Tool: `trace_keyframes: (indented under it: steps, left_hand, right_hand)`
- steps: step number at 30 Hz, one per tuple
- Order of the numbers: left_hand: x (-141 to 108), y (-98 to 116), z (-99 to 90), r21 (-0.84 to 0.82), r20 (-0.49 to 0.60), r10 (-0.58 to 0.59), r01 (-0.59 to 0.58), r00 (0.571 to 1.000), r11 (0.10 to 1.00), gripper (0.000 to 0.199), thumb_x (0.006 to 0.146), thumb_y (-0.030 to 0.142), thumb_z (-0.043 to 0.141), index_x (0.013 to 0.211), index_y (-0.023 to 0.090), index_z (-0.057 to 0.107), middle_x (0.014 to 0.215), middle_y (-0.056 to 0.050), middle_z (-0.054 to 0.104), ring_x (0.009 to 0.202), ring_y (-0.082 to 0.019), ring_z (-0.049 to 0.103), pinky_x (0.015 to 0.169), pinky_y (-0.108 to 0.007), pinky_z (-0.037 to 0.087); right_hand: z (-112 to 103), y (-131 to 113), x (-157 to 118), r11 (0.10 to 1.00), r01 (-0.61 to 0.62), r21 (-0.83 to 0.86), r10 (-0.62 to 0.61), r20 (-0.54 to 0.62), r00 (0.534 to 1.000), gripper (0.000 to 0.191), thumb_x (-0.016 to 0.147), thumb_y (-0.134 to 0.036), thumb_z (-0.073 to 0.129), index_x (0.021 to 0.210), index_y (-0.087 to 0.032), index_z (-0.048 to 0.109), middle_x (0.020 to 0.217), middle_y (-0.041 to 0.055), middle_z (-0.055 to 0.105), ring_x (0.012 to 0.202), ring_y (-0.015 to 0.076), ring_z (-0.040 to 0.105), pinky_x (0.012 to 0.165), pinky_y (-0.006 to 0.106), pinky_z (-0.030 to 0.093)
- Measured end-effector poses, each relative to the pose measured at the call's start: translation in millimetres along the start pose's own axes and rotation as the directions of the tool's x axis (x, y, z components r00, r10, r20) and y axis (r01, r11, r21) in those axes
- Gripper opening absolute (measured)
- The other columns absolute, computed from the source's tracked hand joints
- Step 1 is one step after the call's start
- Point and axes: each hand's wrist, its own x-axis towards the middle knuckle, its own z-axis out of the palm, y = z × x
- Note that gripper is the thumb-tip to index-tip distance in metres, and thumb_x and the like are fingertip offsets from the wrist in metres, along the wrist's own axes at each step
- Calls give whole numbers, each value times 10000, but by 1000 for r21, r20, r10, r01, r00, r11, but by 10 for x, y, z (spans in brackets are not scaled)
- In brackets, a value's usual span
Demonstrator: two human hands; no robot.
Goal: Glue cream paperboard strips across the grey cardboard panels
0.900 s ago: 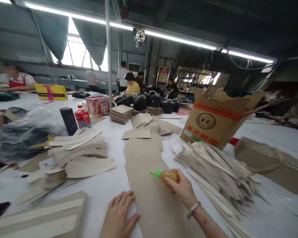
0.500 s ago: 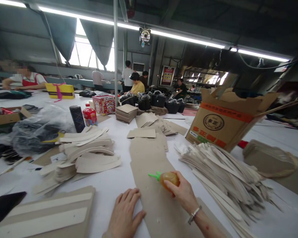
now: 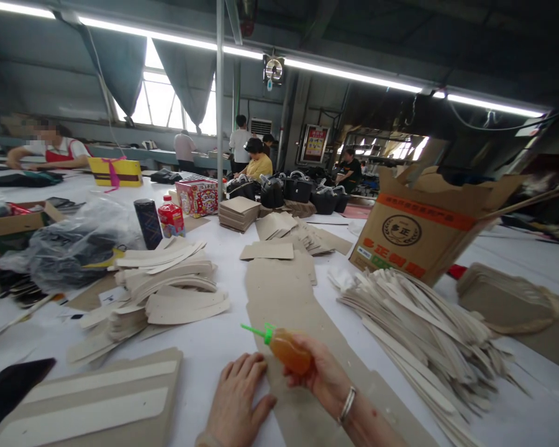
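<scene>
Wrapped in my right hand [image 3: 319,372] is a squeeze bottle [image 3: 289,351] of amber liquid, probably glue, with a green nozzle pointing left. It is held tilted above a long strip of grey-brown cardboard [image 3: 279,292]. My left hand [image 3: 240,397] lies flat with its fingers stretched out, on the white table at the strip's left edge, fingertips close to the cardboard. Left of it, a cardboard panel [image 3: 88,397] bears two pale strips. Beyond that panel sits a pile of curved card pieces [image 3: 168,279]. To the right lies a fanned heap of narrow card strips [image 3: 414,323].
An opened carton [image 3: 400,230] stands at the right behind the strips. At the back are a red bottle [image 3: 171,217], a dark cylinder [image 3: 148,223], stacked card squares [image 3: 238,214] and black bags [image 3: 298,189]. Plastic wrapping [image 3: 84,242] lies left. Several people work farther off.
My right hand has moved left and toward me with the squeeze bottle, whose nozzle now reaches past the strip's left edge. My left hand has barely moved.
</scene>
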Motion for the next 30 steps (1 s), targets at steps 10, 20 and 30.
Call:
trace_keyframes:
  steps: [10,20,30]
  left_hand:
    - [0,40,-3,67,8,-30,29,1000,997,411,801,494,425,1166,313,476,1297,10,487,1206,-216,403,993,-421,305]
    - [24,51,6,89,-4,-12,12,1000,996,404,805,483,417,1151,290,496,1267,-6,512,1170,-207,433,974,-404,326]
    - [34,131,-117,80,58,-4,-1,998,997,377,797,383,461,1155,269,487,1270,-13,507,1170,-189,442,970,-399,360]
  right_hand:
    - [-816,-665,-771,855,242,458,-263,-19,965,389,743,-442,592,1043,-193,592,1038,109,640,799,161,609,690,264,493]
    - [-2146,-270,-1478,917,386,97,-293,-493,820,468,664,-307,697,1107,-266,553,1095,33,622,965,189,587,851,322,482]
    - [-1964,-47,-1614,922,143,-360,-302,-435,848,621,523,-356,742,1077,-223,496,960,81,654,840,250,627,716,325,512]
